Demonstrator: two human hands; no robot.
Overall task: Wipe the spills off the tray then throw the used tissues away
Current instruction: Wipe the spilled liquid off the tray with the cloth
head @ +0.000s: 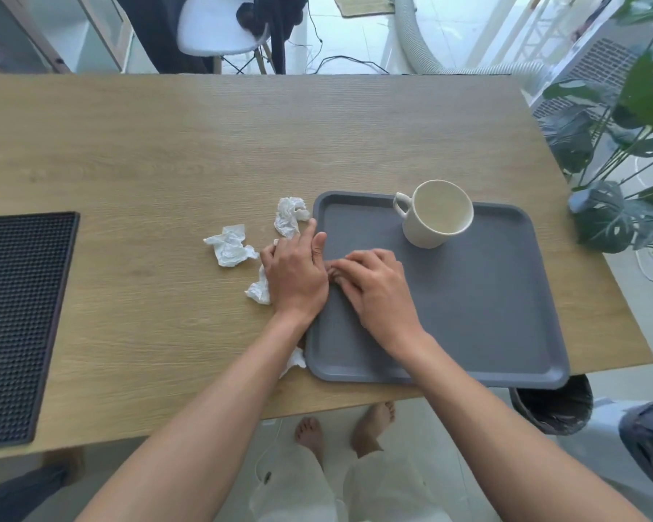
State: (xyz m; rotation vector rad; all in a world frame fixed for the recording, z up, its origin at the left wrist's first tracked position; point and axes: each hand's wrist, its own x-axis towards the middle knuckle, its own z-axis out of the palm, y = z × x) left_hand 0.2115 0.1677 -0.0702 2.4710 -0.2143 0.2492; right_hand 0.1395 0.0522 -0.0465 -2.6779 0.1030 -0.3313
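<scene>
The left hand [294,275] is laid flat across the left rim of the tray [468,314], fingers spread, its heel pressed on a crumpled tissue [259,290]. The right hand [370,284] is rested palm-down on the tray floor, fingers curled; whether anything is held beneath cannot be told. Two more white, wrinkled tissues [231,250] [289,214] are seen on the table [166,145] just beyond the left fingers. A fourth [295,361] is mostly hidden under the left forearm. A cup [436,214] is stood at the tray's far edge.
</scene>
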